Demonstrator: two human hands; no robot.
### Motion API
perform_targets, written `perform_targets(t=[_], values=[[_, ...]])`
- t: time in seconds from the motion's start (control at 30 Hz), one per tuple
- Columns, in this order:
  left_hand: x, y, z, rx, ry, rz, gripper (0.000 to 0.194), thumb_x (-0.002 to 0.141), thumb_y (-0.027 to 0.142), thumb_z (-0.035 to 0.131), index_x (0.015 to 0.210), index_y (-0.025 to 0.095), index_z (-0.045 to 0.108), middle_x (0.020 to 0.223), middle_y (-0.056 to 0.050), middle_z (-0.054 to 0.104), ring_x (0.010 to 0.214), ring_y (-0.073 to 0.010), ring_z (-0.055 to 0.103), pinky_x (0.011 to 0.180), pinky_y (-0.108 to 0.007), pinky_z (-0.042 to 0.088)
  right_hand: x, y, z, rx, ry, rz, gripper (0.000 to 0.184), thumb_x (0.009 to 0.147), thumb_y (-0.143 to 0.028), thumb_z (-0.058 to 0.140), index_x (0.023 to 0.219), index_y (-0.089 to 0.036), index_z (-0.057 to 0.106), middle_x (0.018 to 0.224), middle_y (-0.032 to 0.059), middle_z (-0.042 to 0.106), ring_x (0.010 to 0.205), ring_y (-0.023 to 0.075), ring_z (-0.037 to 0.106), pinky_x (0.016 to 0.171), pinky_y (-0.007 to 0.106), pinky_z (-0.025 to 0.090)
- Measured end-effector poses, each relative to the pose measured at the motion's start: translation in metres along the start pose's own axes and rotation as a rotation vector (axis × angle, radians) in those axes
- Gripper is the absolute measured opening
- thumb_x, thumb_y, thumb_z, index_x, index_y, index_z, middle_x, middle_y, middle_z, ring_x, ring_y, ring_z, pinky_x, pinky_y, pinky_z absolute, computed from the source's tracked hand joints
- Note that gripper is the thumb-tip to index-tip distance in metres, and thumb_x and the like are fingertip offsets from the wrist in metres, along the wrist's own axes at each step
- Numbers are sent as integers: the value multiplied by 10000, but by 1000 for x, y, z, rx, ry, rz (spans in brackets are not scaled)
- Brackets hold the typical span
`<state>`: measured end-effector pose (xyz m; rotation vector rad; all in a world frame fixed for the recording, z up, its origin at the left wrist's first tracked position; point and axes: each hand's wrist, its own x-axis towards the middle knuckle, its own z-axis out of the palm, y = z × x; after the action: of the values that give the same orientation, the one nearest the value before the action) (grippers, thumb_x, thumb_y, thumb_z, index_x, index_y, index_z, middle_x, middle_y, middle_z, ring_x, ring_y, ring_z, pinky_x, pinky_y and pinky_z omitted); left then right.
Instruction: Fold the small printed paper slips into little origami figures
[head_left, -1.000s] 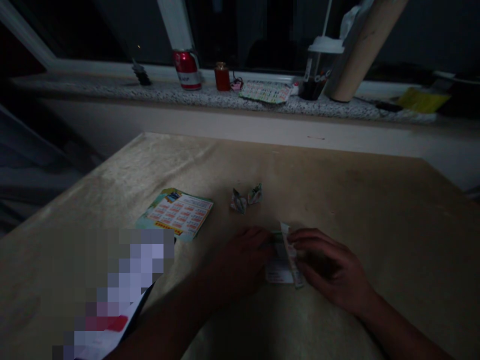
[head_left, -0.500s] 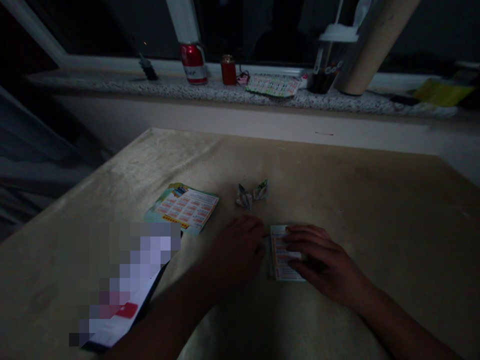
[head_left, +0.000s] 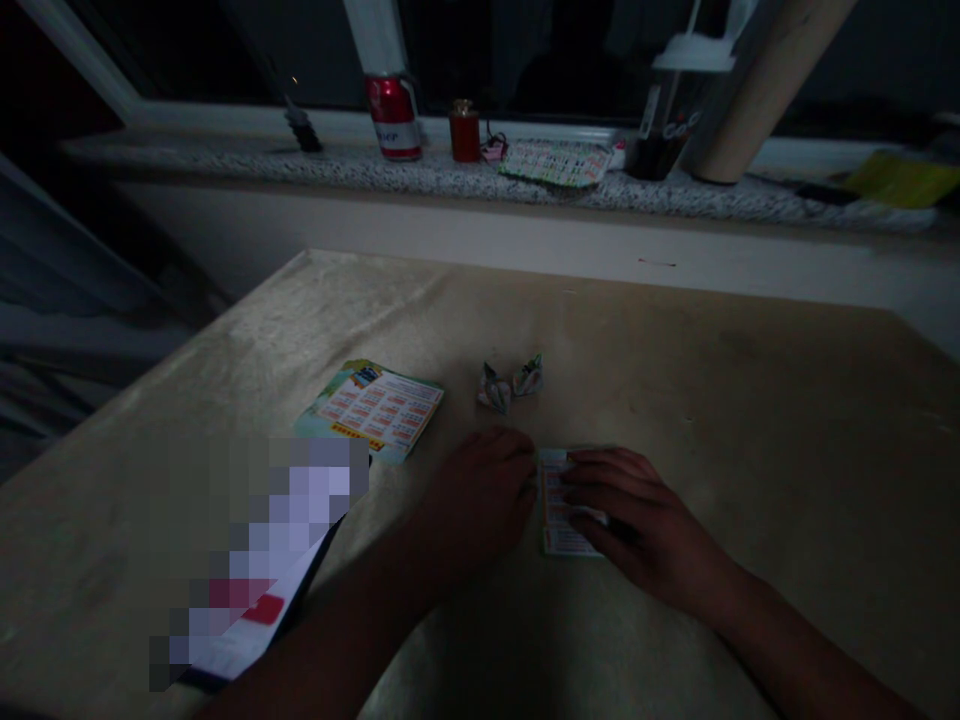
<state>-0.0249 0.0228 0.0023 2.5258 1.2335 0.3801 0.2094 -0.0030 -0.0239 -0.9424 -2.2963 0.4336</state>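
A printed paper (head_left: 553, 515) with a grid of small orange and white panels, apparently folded, lies flat on the table. My right hand (head_left: 637, 515) rests across its right part, fingers stretched out and slightly apart, hiding that side. At the paper's left edge is my left hand (head_left: 480, 495), its fingers curled and the tips close to the edge. Whatever may be between those fingertips is hidden. Just beyond my hands stand two small folded paper pieces (head_left: 495, 390) with pointed tips, side by side.
Similar printed sheets (head_left: 386, 408) lie left of my left hand. A lit phone (head_left: 255, 635), partly pixelated, is beside my left forearm. Along the granite windowsill (head_left: 217, 165) stand a red can (head_left: 394, 118), a red jar-like container (head_left: 465, 135) and a lidded plastic cup (head_left: 667, 110).
The paper's lower left corner has shifted slightly, and its layers look more even. My right fingers have moved a little left over it. The camera view has tilted slightly.
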Motion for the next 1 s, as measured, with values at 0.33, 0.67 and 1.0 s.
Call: perform_targets(t=[0.33,0.67,1.0], values=[[2,3,-4,-25,-20,-5,178,955,161,580,1051,128,726,1109,-85,688,1044,-245,625,1006,-426,489,1,-1,0,-21,-23,-11,331,959,-189,670,1280,-265,651,1204,49,737,1244,258,610,1077,486,463],[1,2,-3,-20,-8,-5,180,944,148,590,1048,118,734,1108,-93,696,1050,-254,630,998,-424,497,3,-4,0,-22,1,-8,312,951,-180,675,1257,-239,665,1184,54,747,1227,256,622,1062,462,472],[0,1,-1,2,6,1,181,951,158,578,1052,132,725,1141,-99,693,1071,-255,628,1016,-432,490,2,-1,2,-22,-15,-3,316,947,-188,686,1256,-252,664,1201,52,734,1234,258,611,1068,474,466]])
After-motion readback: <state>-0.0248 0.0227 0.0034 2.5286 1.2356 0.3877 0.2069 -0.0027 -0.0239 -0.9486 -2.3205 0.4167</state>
